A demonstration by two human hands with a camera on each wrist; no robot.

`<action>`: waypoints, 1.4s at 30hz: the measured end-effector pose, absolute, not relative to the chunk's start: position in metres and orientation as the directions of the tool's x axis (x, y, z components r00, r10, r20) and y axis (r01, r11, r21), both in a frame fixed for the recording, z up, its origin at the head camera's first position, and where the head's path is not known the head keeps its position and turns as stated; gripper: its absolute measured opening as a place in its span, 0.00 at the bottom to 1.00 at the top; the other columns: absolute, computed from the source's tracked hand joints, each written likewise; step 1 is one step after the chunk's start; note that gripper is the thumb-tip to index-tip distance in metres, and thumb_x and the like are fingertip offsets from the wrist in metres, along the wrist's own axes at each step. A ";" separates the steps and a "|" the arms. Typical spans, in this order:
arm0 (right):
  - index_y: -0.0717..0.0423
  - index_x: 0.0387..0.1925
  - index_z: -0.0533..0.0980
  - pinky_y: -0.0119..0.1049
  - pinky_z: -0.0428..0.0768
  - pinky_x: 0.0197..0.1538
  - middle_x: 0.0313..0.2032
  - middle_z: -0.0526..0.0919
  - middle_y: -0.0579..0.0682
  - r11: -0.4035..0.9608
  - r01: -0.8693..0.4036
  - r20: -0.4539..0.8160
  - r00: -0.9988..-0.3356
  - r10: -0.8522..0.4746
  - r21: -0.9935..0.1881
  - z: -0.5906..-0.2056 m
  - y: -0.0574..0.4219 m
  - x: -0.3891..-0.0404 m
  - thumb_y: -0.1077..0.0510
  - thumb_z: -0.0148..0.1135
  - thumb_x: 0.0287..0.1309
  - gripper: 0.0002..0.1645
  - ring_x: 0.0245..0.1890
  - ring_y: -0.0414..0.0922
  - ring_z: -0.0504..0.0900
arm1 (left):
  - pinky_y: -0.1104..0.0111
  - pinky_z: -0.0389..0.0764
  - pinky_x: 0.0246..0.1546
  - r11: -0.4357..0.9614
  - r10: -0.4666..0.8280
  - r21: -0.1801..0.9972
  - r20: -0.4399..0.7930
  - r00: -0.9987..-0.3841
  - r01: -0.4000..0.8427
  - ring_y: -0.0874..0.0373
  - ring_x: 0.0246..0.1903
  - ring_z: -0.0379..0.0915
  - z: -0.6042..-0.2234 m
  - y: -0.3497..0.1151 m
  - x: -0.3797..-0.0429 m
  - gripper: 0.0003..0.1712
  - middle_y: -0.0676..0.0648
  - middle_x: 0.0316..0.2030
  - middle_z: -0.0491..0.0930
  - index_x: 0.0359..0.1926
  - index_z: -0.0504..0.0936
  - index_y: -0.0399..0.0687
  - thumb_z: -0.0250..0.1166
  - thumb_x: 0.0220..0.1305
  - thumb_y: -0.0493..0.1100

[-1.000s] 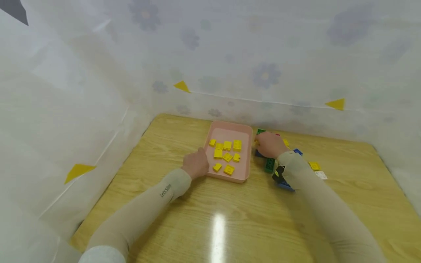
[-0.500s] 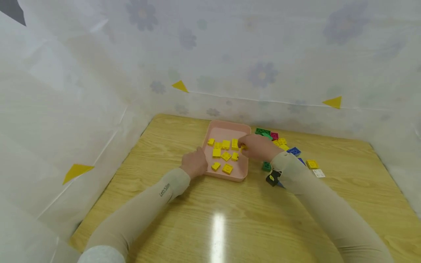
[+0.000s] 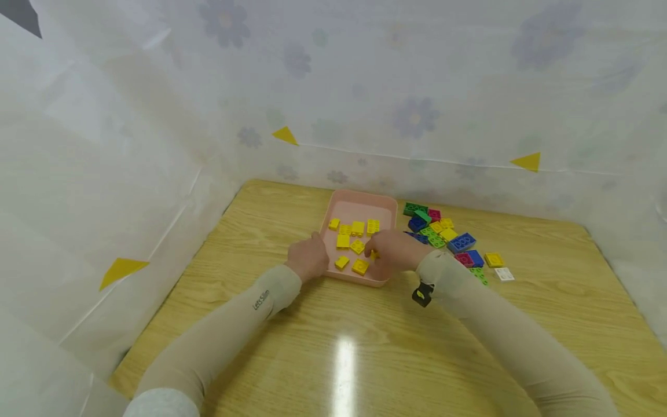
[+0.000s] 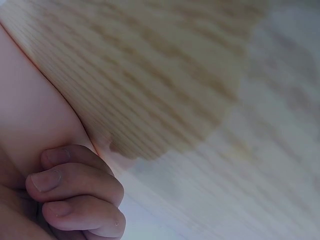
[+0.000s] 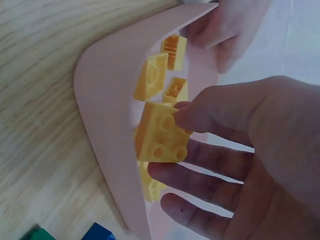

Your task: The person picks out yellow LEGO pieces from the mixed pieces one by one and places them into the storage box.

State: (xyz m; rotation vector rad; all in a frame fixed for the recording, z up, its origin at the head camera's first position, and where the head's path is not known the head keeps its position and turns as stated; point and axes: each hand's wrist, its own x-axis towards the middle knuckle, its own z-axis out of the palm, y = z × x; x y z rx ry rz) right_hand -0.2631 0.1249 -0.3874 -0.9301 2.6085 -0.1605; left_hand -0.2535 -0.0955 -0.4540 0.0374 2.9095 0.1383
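My right hand (image 3: 398,250) is over the near right part of the pink tray (image 3: 359,280). It pinches a yellow toy brick (image 5: 162,132) between thumb and fingers, studs showing in the right wrist view. Several other yellow bricks (image 3: 342,241) lie spread inside the tray, some partly hidden by that hand. On the tray's left side, my left hand (image 3: 308,258) grips the rim. The left wrist view shows its fingers (image 4: 75,185) curled at the pink wall.
Right of the tray lies a loose pile of toy bricks, among them a blue brick (image 3: 462,242), a dark green brick (image 3: 415,208) and a red brick (image 3: 464,259). A white brick (image 3: 504,274) lies at its right end. A patterned curtain (image 3: 365,87) hangs behind the wooden table (image 3: 292,359).
From the brick pile, my right hand has moved left over the tray with a yellow brick, then nearer to me. My left hand stays at the rim.
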 end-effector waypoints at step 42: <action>0.57 0.51 0.82 0.56 0.80 0.54 0.49 0.86 0.57 0.856 -0.488 0.064 -0.872 -0.485 -0.169 -0.412 0.252 -0.303 0.61 0.63 0.64 0.14 0.50 0.57 0.84 | 0.64 0.75 0.19 0.991 0.041 0.134 -0.233 -0.972 0.010 0.55 0.19 0.73 -0.455 -0.096 -0.253 0.24 0.45 0.24 0.77 0.57 0.67 0.34 0.55 0.71 0.49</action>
